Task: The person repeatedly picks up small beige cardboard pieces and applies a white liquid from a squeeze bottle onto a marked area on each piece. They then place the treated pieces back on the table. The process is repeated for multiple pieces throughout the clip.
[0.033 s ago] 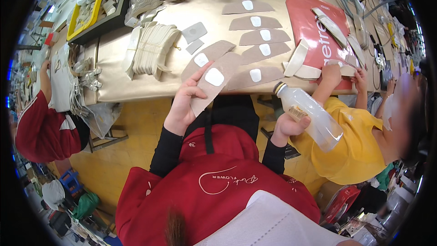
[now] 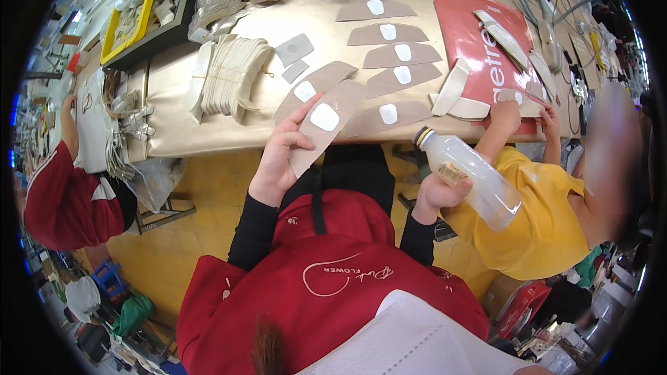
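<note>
In the head view, the left hand [image 2: 279,154] pinches a beige panel [image 2: 324,137] (its white patch [image 2: 324,117] faces up) at the near edge of the table [image 2: 172,97]; the right hand [image 2: 442,193] clasps a translucent plastic bottle [image 2: 484,187] just off it.

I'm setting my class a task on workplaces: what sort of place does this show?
Probably a workshop for handwork, though its product isn't clear. A long table bears similarly cut beige pieces with white patches and a banded bundle of cream pieces; a co-worker in yellow works alongside.
</note>
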Motion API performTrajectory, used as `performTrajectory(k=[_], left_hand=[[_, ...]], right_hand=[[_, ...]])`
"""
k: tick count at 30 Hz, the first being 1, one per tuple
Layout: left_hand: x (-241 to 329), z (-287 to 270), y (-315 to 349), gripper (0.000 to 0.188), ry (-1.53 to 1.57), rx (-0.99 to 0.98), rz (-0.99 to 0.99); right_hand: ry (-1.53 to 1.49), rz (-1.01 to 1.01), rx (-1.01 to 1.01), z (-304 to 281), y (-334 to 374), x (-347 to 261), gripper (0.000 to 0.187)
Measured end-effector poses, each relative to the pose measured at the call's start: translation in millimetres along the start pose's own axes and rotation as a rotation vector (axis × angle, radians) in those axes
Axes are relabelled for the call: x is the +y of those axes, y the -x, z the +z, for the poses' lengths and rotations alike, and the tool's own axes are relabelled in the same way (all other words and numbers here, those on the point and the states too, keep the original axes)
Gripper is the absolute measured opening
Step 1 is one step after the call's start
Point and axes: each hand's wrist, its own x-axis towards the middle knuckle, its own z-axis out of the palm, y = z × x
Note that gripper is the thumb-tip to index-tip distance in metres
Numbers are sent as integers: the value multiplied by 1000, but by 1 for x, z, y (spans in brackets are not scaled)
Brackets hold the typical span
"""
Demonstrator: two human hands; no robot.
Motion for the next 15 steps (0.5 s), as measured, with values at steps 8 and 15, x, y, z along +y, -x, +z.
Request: performTrajectory(k=[8, 15], left_hand=[[-11, 28, -31, 78, -221, -102, -115], [-23, 44, -53, 70, -447, -104, -143]], right_hand=[[188, -341, -10, -30, 8, 9, 47], [107, -212, 92, -28, 14, 2, 43]])
